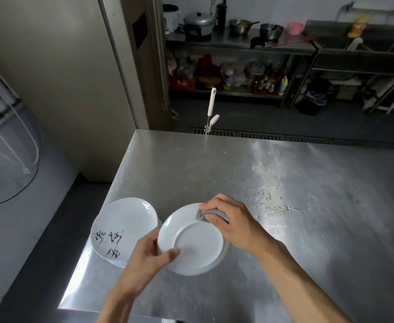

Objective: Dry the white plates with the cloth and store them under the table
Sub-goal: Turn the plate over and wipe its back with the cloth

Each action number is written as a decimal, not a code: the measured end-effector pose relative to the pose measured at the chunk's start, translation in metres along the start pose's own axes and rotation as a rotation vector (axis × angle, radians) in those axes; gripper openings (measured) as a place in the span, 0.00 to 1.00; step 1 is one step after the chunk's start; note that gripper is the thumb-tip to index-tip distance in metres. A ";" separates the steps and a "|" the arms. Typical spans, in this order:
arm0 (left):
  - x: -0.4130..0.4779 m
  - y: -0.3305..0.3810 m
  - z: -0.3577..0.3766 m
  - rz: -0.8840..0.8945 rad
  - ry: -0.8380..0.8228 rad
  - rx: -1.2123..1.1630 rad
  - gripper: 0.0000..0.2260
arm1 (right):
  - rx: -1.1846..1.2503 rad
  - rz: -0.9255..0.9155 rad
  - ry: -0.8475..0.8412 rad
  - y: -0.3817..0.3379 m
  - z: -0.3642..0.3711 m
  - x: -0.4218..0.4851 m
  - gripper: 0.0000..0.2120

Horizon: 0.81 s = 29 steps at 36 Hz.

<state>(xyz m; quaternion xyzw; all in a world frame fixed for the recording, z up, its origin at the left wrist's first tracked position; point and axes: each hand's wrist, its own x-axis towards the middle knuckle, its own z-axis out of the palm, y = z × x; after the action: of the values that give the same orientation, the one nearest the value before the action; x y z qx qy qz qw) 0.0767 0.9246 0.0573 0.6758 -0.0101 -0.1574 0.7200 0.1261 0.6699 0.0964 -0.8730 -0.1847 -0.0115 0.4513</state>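
Your left hand (150,254) pinches the round white plate's (191,241) near-left rim; your right hand (229,220) presses the bunched grey cloth (209,214) on its far rim.

The left hand (144,255) and right hand (233,222) are bare, fingers and wrists alike. Both forearms (308,283) are bare too, uncovered from the wrists back past the table's (284,171) near edge.

I see a plain white round plate (192,241), a grey mottled cloth (209,215), black and pink brush lettering on the stacked white plates (121,231), and a dull silver steel counter (284,183).
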 end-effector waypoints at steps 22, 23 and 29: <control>0.002 0.006 -0.004 0.021 -0.063 0.050 0.25 | -0.059 -0.172 0.006 -0.001 0.004 0.000 0.10; 0.001 0.007 -0.007 0.019 -0.050 0.028 0.26 | -0.050 -0.154 0.008 0.001 0.001 -0.002 0.10; 0.003 0.003 -0.006 -0.007 -0.077 0.012 0.24 | 0.029 -0.011 0.017 0.009 0.001 -0.006 0.11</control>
<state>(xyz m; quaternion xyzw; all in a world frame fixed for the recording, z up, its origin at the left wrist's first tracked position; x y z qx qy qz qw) 0.0819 0.9294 0.0594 0.6738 -0.0363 -0.1857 0.7143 0.1234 0.6642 0.0878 -0.8653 -0.1855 -0.0189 0.4654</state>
